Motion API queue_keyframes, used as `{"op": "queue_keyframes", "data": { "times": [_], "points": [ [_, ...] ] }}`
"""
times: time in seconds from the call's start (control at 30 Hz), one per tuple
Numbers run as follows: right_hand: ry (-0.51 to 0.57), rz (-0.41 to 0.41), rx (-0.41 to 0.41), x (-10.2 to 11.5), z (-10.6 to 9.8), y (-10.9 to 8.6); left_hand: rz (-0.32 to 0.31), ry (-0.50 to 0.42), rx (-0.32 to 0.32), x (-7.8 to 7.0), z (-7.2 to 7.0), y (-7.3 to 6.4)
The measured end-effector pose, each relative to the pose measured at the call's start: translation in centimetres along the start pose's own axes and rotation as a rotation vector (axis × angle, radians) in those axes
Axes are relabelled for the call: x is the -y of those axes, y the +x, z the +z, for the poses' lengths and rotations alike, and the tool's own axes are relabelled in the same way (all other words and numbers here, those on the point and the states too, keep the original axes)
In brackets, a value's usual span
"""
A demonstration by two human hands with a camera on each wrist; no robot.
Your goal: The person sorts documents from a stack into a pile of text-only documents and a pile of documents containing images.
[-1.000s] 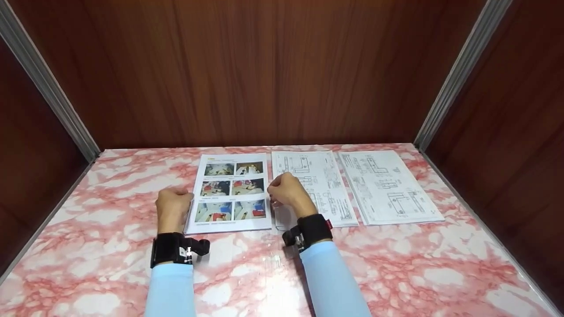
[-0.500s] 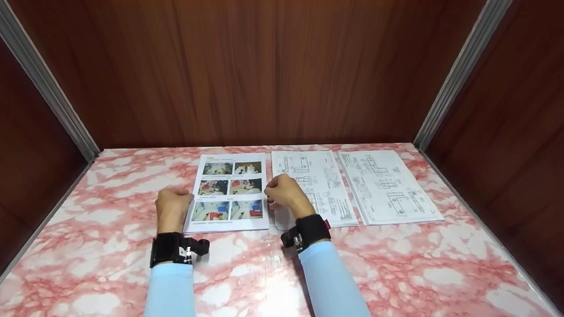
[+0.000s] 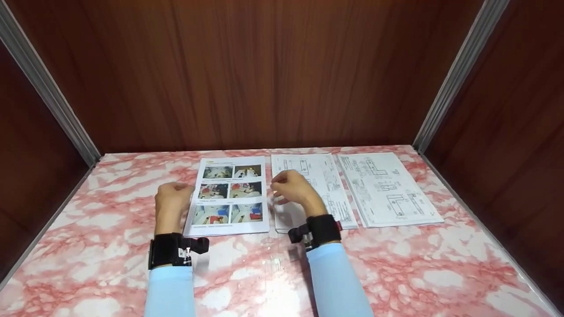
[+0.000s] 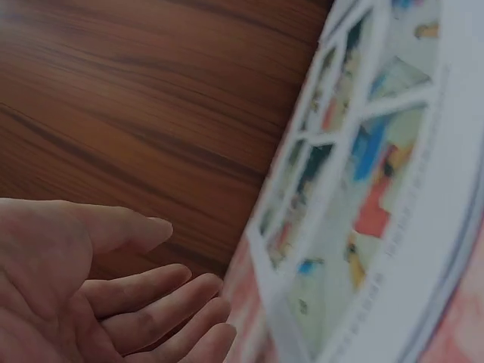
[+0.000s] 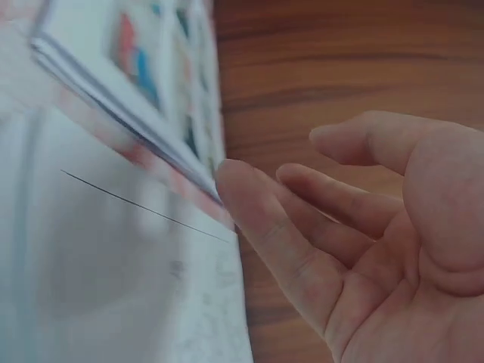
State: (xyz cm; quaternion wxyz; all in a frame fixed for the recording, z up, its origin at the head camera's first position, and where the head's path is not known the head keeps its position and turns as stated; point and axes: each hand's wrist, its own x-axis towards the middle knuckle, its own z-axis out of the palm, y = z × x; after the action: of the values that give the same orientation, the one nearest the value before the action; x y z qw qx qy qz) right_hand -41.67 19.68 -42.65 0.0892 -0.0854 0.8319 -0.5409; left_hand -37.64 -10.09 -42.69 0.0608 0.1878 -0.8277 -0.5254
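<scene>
A stack of paper sheets (image 3: 230, 198) printed with rows of colour photos lies flat on the table, left of the middle. My left hand (image 3: 172, 200) stands at its left edge; in the left wrist view the thumb is apart from the loosely bent fingers (image 4: 159, 318), with nothing between them. My right hand (image 3: 294, 187) hovers over the left part of a stack of technical drawings (image 3: 326, 180), a small gap from the photo sheets. In the right wrist view its fingers (image 5: 265, 227) are extended, the thumb held away, and it holds nothing.
Another stack of technical drawings (image 3: 390, 189) lies at the right. The table (image 3: 396, 273) has a red and white marbled top. Dark wood panels (image 3: 264, 75) enclose its back and sides, with metal posts (image 3: 454, 83) at the corners.
The photo sheets have shifted slightly left, their right edge now apart from my right hand. That hand has moved back to the right and its fingers have spread. My left hand stays about where it was.
</scene>
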Motion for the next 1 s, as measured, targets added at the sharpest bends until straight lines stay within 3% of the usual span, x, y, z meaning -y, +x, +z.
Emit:
{"op": "queue_keyframes", "data": {
  "times": [0.1,0.2,0.33,0.47,0.57,0.67,0.73,0.83,1.0],
  "points": [
    [0.006,-0.044,-0.022,0.3,-1.8,-0.5,0.093,0.015,-0.018,-1.8,0.1,-0.8],
    [-0.03,-0.105,-0.064,0.6,-4.3,-1.4,0.182,-0.018,-0.023,-4.0,1.1,-2.0],
    [-0.162,-0.155,-0.144,0.0,-9.5,-3.3,0.296,-0.046,-0.027,-6.4,4.4,-3.8],
    [-0.325,-0.142,-0.246,-2.2,-16.3,-6.3,0.375,-0.079,-0.012,-7.8,10.1,-5.9],
    [-0.395,-0.098,-0.36,-4.7,-21.1,-9.2,0.404,-0.117,0.056,-8.8,15.3,-7.9],
    [-0.415,-0.015,-0.487,-7.1,-24.6,-11.7,0.401,-0.174,0.144,-9.7,20.4,-10.4],
    [-0.408,0.061,-0.545,-8.6,-25.9,-12.8,0.401,-0.209,0.174,-10.1,23.3,-12.1],
    [-0.421,0.171,-0.568,-10.6,-26.9,-13.5,0.431,-0.244,0.194,-10.2,27.2,-14.7],
    [-0.348,0.261,-0.527,-12.6,-26.5,-13.0,0.444,-0.206,0.258,-9.9,31.3,-17.6]
  ]
}}
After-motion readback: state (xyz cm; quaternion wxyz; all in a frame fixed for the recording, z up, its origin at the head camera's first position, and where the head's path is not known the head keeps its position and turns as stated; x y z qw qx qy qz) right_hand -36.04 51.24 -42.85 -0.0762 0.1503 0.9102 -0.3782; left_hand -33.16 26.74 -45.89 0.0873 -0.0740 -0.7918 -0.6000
